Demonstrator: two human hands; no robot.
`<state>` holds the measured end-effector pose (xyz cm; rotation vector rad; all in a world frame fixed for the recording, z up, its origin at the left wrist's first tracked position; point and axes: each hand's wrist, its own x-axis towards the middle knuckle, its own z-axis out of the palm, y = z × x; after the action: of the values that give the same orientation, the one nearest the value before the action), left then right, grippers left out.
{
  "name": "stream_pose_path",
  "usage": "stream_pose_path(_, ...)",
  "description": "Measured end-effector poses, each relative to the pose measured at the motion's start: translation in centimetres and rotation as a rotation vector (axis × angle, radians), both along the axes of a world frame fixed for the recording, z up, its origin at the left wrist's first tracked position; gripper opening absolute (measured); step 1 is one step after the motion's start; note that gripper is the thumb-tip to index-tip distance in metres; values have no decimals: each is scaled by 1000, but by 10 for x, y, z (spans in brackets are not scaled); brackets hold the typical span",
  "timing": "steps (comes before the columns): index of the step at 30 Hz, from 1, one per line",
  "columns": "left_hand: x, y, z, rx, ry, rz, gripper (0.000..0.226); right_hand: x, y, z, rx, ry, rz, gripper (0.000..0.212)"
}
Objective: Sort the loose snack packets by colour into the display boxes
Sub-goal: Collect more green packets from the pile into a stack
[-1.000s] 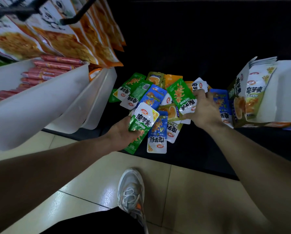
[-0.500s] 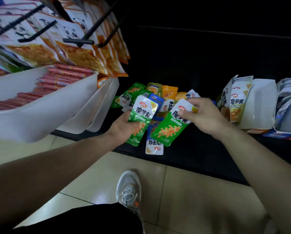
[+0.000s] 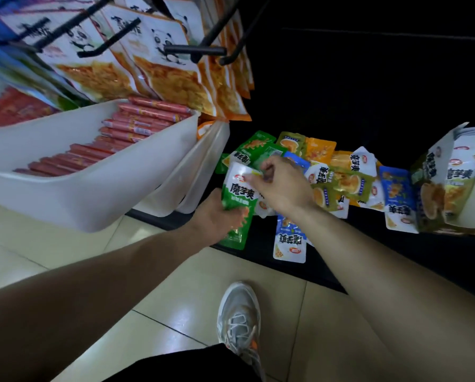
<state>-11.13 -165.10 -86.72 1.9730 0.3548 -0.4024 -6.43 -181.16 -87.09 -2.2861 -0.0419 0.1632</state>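
green packet, glossy foil with a white top, is near the frame's middle. the left hand grips it low, at seven o'clock of it; whether one packet or several sit in that grip is hard to tell. the right hand pinches its top edge from three o'clock and hides part of the pile behind. there flat pouches overlap on the dark shelf: two blue in plain view, two green at twelve o'clock, others olive and orange. a card box at three o'clock is cut off by the edge. at nine o'clock, at least two white plastic tubs, one holding red sausages.
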Motion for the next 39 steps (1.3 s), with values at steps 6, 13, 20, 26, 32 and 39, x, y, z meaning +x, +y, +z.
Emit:
stream_pose_path(6,14,31,-14,-222,-4,144,41,23,4,-54,-637,81,464,62)
stream_pose_path(13,21,41,-21,-102,6,156,34,9,-21,-62,-815,-68,405,44)
stream_pose_path(20,19,37,-19,-8,17,138,29,36,-44,-65,-716,65,462,85)
stream_pose_path(26,15,27,-16,-47,45,101,27,34,-51,-65,-730,-98,438,46)
stream_pose_path(32,12,19,-12,-6,57,95,21,42,-54,-53,-683,-303,327,42)
stream_pose_path(39,14,2,10,23,53,81,20,54,-56,-3,-142,-296,45,18)
